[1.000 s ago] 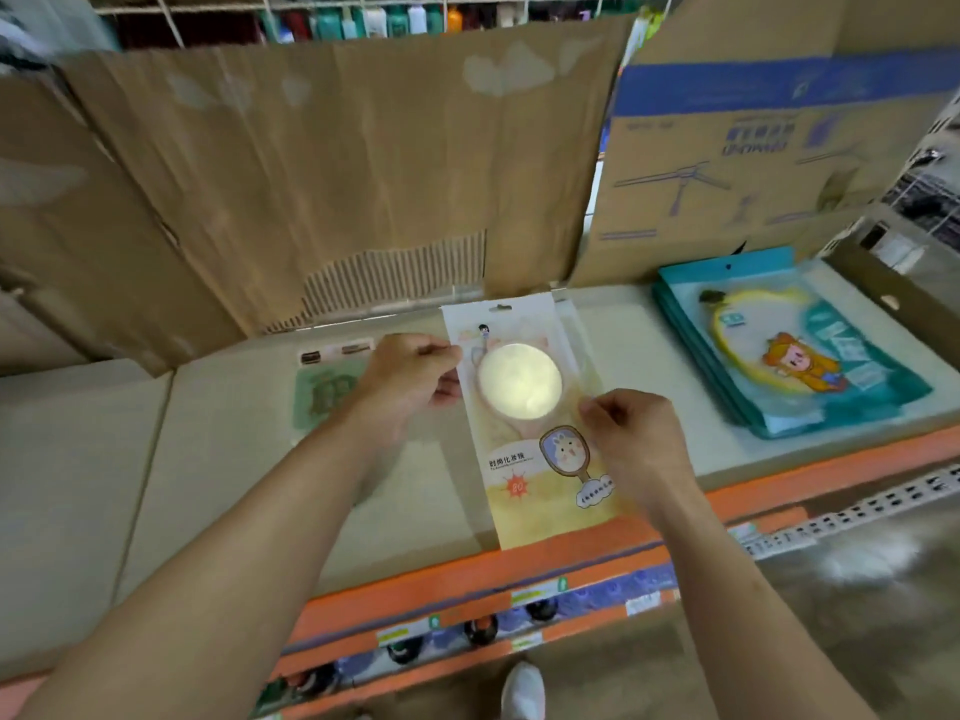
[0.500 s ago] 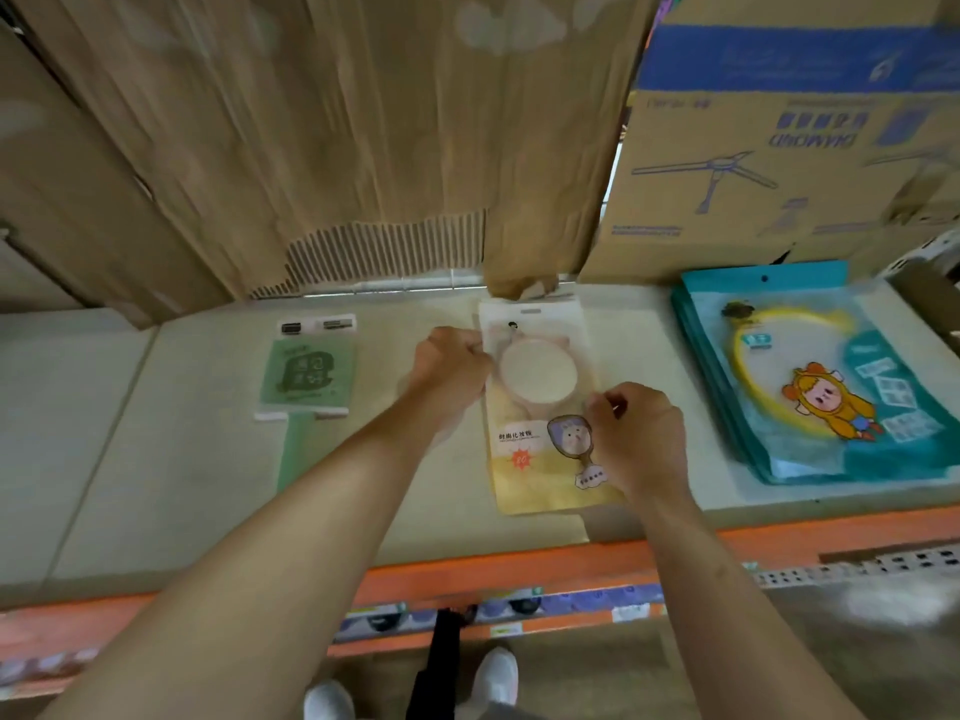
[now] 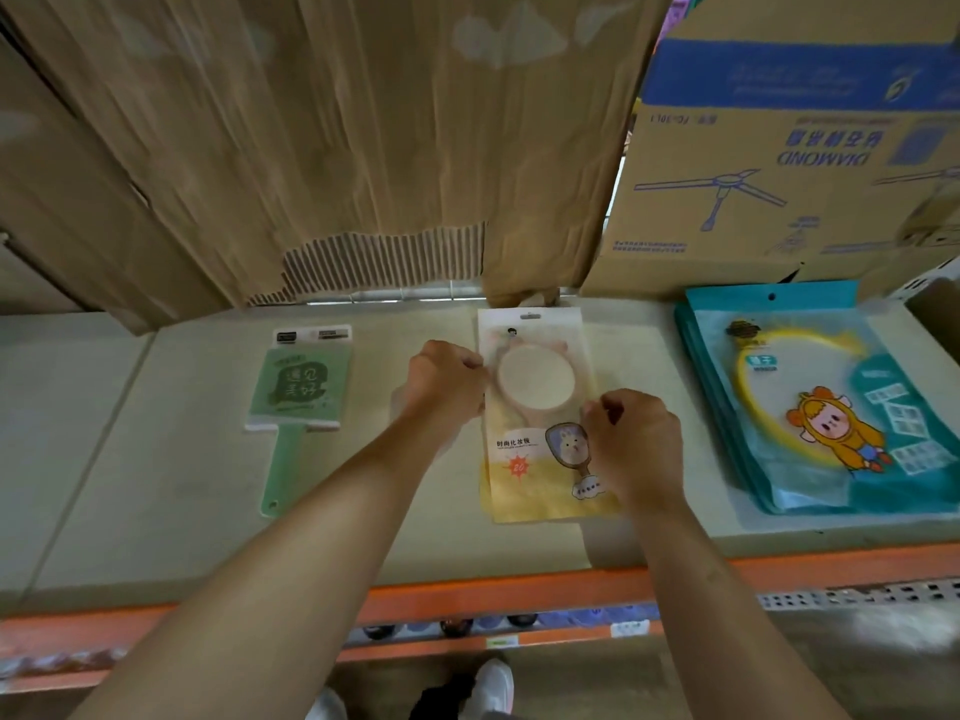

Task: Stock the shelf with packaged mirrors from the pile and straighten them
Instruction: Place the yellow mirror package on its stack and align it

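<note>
Packaged mirror [image 3: 530,407] lies flat on the pale shelf [image 3: 182,485], roughly in the middle of the view, its hang-hole end pointing to the back and its yellow lower end near the front edge. Its pouch is cream and yellow, with a round mirror showing through the upper half and a cartoon hand mirror printed lower down.

Both hands are on it. The left hand [image 3: 447,381] has its fingers curled against the pouch's left edge, level with the round mirror, gripping that side. The right hand [image 3: 634,439] pinches the right edge a little lower, thumb and fingers closed on the plastic and covering part of the print.

To the left, well apart, lies a green hand mirror [image 3: 298,392] in a clear wrap – handle toward the front, a white label strip at its far end. To the right, a stack of teal packages [image 3: 831,402] rests flat, the top one showing a yellow ring and a cartoon figure in an orange suit.

Behind the shelf stands a torn sheet of brown cardboard [image 3: 337,148], its corrugated core bared along the lower edge. Beside it, on the right, is a cardboard box [image 3: 779,148] with a blue band and upside-down print – the word DIAMOND can be read.

An orange beam [image 3: 467,595] runs along the shelf front. Below it, white shoes [image 3: 493,683] show on the floor.
</note>
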